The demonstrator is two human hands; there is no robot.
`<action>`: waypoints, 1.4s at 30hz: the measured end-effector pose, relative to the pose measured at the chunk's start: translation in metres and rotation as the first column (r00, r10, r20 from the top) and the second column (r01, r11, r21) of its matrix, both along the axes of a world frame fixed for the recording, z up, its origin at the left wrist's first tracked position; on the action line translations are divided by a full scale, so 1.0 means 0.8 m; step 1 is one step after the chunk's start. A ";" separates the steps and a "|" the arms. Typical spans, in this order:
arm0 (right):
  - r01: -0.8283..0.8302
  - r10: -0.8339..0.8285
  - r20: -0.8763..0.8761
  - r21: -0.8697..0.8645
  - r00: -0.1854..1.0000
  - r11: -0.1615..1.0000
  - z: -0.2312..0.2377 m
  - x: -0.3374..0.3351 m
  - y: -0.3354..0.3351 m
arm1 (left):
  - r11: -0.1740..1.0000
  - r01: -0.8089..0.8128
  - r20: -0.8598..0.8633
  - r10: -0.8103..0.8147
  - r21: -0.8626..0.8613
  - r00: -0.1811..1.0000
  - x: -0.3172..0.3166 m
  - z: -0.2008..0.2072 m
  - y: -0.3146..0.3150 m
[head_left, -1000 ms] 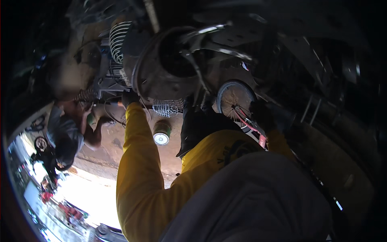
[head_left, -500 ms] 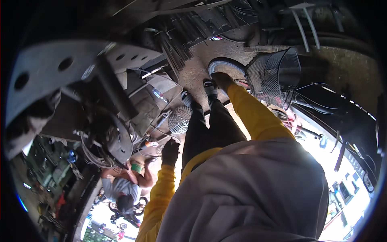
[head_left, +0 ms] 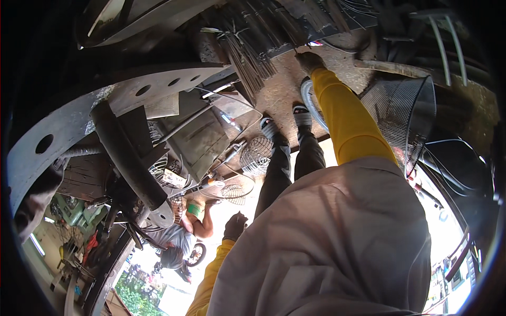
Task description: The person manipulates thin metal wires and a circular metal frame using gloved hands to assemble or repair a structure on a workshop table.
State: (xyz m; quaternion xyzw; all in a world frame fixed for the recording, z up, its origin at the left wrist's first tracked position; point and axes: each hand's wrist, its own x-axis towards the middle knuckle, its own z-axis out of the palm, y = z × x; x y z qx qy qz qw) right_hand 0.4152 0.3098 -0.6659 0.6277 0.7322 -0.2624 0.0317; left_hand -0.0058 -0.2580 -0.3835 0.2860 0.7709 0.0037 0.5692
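Stretched far forward, my right hand [head_left: 310, 61] is dark at the end of a yellow sleeve, its fingers drawn together near the ends of a bundle of long thin metal rods [head_left: 243, 63]. Whether they grip a rod is too small to tell. Beyond my right forearm is a wheel [head_left: 312, 102], partly covered by it, with a mesh basket [head_left: 395, 105] beside it. Low at my left side hangs my left hand [head_left: 235, 226], fingers curled in. Anything inside it is hidden. A round wire cage [head_left: 256, 155] lies on the ground between that hand and my feet.
A large curved metal plate with holes [head_left: 124, 95] and a thick dark pipe [head_left: 126, 152] jut in from the left. Behind my left hand a person in a grey shirt [head_left: 179, 239] is low to the ground. Cables [head_left: 232, 174] cross the floor near my left foot.
My right hand has moved forward, from over the wheel to near the rod ends. My left hand has shifted slightly back. My view has turned, sliding the surroundings across the picture.
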 end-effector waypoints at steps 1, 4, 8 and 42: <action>0.033 -0.032 -0.017 0.038 0.999 0.999 -0.018 -0.004 0.009 | 0.917 -0.323 -0.005 0.331 -0.233 0.944 0.022 0.012 0.024; 0.264 -0.263 0.033 -0.027 0.964 0.964 -0.045 0.028 0.012 | 0.931 -0.268 -0.015 0.272 -0.247 0.962 0.012 0.018 0.073; 0.274 -0.281 -0.016 -0.177 0.960 0.945 0.094 -0.025 -0.052 | 0.911 -0.323 -0.015 0.330 -0.255 0.944 0.048 0.026 0.039; 0.402 -0.325 -0.886 -0.179 0.332 0.898 0.663 0.059 -0.302 | 0.209 0.241 -0.018 -0.720 0.948 0.693 0.352 0.355 0.594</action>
